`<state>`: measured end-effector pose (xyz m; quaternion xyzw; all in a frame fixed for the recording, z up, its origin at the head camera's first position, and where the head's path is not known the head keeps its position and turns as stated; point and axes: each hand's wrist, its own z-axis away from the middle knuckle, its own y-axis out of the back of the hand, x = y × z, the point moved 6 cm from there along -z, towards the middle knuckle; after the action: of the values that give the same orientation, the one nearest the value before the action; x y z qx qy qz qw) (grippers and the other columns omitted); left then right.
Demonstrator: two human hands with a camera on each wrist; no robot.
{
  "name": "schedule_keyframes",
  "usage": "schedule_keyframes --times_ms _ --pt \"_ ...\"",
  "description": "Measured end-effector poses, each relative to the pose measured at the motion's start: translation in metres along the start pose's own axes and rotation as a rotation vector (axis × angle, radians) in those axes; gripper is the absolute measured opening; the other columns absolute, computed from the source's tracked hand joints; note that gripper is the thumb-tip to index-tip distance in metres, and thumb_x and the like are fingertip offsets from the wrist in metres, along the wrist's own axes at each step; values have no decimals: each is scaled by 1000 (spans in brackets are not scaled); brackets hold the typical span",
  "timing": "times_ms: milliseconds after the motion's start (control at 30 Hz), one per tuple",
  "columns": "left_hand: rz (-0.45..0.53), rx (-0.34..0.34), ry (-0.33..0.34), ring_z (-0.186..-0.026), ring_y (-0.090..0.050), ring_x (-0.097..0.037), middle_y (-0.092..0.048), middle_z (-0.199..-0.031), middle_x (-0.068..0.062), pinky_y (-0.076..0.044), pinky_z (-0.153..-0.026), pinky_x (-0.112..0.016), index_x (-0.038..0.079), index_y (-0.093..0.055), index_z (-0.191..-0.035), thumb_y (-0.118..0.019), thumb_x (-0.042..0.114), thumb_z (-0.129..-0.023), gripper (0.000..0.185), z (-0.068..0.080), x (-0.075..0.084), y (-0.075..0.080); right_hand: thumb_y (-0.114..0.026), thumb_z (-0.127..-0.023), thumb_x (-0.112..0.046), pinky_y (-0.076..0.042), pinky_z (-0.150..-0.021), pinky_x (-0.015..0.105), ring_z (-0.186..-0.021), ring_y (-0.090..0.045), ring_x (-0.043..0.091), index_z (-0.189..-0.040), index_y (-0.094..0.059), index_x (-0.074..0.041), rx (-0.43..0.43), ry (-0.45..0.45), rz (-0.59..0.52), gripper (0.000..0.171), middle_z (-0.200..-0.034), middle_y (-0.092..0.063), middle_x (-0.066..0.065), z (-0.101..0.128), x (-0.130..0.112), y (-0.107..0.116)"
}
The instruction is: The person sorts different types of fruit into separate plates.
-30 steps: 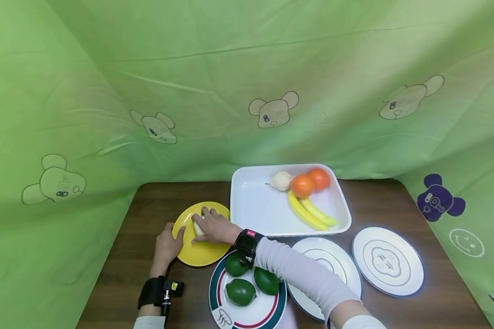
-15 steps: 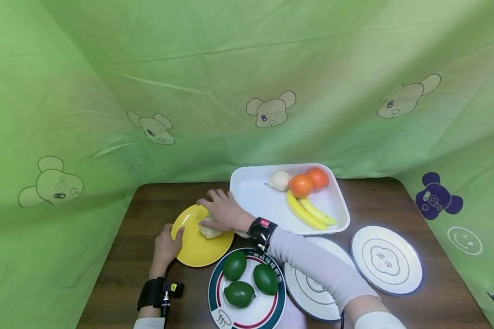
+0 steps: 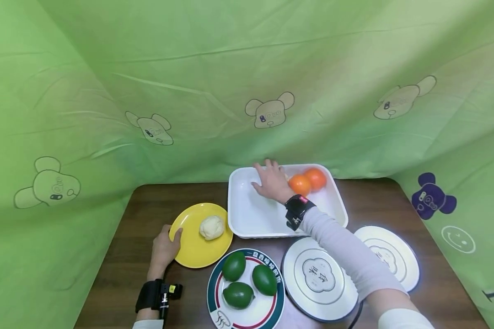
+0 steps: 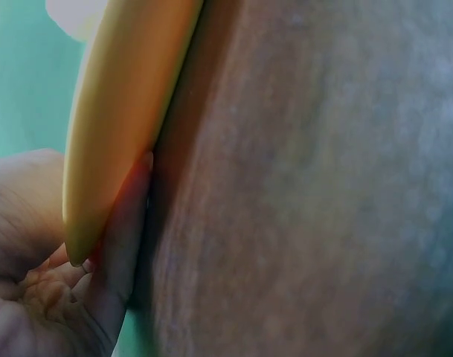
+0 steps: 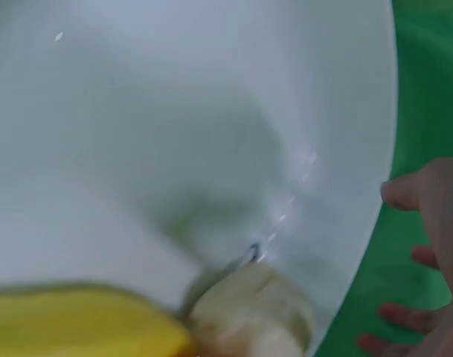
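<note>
Tabletop: right hand (image 3: 271, 183) spread over tray (image 3: 247, 214).

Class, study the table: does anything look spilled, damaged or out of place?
Nothing stands out. The pale fruit sits whole on the yellow plate, which the left hand holds at its rim. Three green fruits lie on the striped plate; the right hand is open over the white tray.

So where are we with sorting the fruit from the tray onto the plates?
Done: three green fruits lie on the striped plate, and one pale fruit on the yellow plate, whose rim the left hand holds. In hand: the right hand reaches open over the second pale fruit in the white tray. Left: two oranges, the bananas; two white plates empty.
</note>
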<state>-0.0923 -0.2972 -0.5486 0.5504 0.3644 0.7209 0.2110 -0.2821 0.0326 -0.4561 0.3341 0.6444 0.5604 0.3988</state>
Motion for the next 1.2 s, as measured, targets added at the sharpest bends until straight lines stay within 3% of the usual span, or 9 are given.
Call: schedule_keyframes --times_ms 167,267,367,500,667,800,933,1067,1200 --pt "-4 -17 16 -78 -63 -27 -65 -100 -23 -47 -64 -36 -8 -48 -135 -52 32 -107 49 0 1 -2 -68 -95 -46 -52 -91 61 -116 -57 50 -144 -49 -5 -84 -45 85 67 -137 -49 33 4 27 -16" --pt "-5 -20 11 -81 -64 -29 -65 -103 -25 -49 -66 -39 -8 -48 -135 -52 33 -107 50 -1 2 -3 -71 -94 -42 -58 -74 50 -99 -63 42 -136 -53 -2 -113 -42 132 61 -137 -48 32 7 37 -23" --pt "-9 -13 6 -83 -64 -30 -65 -105 -26 -49 -67 -40 -8 -49 -135 -53 34 -107 51 -1 4 -4 -72 -94 -36 -56 -66 40 -85 -63 34 -127 -56 -1 -174 -9 174 50 -121 -56 25 10 39 -28" --pt "4 -8 2 -76 -63 -28 -65 -98 -24 -47 -63 -36 -8 -49 -135 -52 34 -107 50 -2 6 -4 -72 -94 -31 -55 -67 41 -77 -61 31 -122 -57 -2 -261 7 77 43 -98 -59 17 10 36 -34" --pt "12 -16 7 -76 -62 -26 -65 -98 -21 -46 -63 -34 -7 -50 -134 -53 33 -107 48 -2 5 -4 -72 -92 -32 -55 -78 47 -88 -61 32 -135 -54 -3 -280 -18 -118 55 -108 -59 18 2 26 -43" --pt "16 -18 28 -76 -61 -25 -64 -98 -21 -46 -63 -34 -8 -48 -134 -53 33 -107 49 -1 2 -2 -72 -87 -34 -54 -74 41 -86 -60 28 -136 -54 -3 -199 34 -223 60 -105 -60 17 -3 -3 -32" --pt "16 -20 41 -77 -61 -25 -63 -99 -21 -45 -64 -33 -8 -48 -134 -53 34 -107 50 -1 1 0 -73 -85 -37 -50 -64 33 -80 -58 21 -131 -58 -5 -88 154 -256 58 -101 -60 12 -1 -49 -10" --pt "5 -17 40 -80 -62 -27 -64 -102 -23 -46 -65 -35 -8 -48 -133 -53 34 -107 50 1 2 2 -74 -86 -41 -49 -62 26 -83 -58 17 -132 -60 -9 -54 318 -252 58 -109 -61 11 14 -104 2" --pt "3 -20 42 -80 -62 -27 -64 -102 -24 -46 -64 -35 -8 -48 -134 -53 33 -107 49 1 2 2 -72 -88 -44 -47 -61 21 -83 -57 13 -130 -61 -13 -61 477 -199 53 -110 -61 8 39 -154 -1"
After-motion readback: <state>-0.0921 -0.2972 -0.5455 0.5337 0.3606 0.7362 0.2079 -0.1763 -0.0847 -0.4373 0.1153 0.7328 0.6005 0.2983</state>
